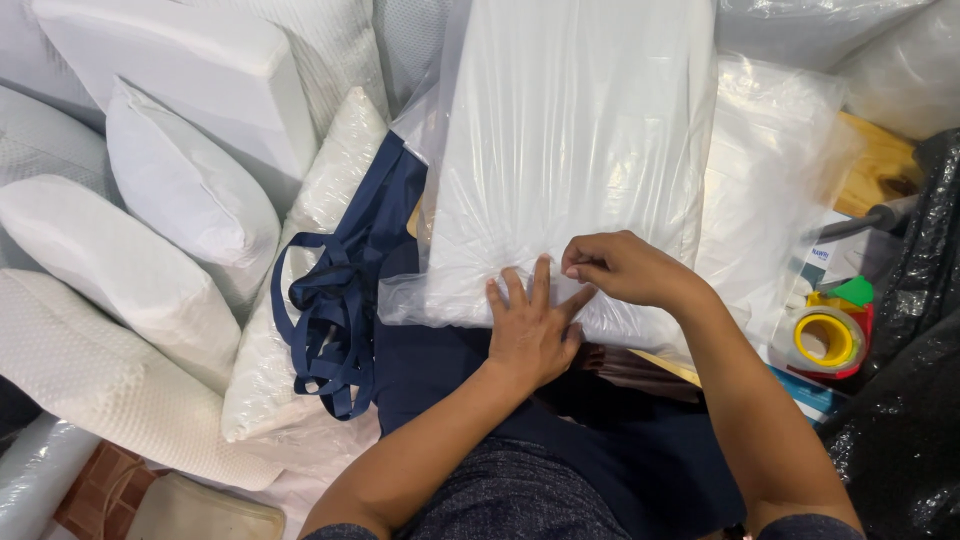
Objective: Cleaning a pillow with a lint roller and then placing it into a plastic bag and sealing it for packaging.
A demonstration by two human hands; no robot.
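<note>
1. I'm pressing my left hand point(530, 330) flat, fingers spread, on the bagged pillow point(570, 150) lying across my lap.
2. My right hand point(620, 268) is pinching the bag's folded plastic end closed.
3. I judge sealing comes next: the tape dispenser point(830, 340) is sitting just right.

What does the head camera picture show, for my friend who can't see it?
A person's left hand lies flat on the near end of a white pillow in a clear plastic bag, while the right hand pinches the plastic there. Bare white pillows are piled to the left, and a tape dispenser sits to the right.
</note>
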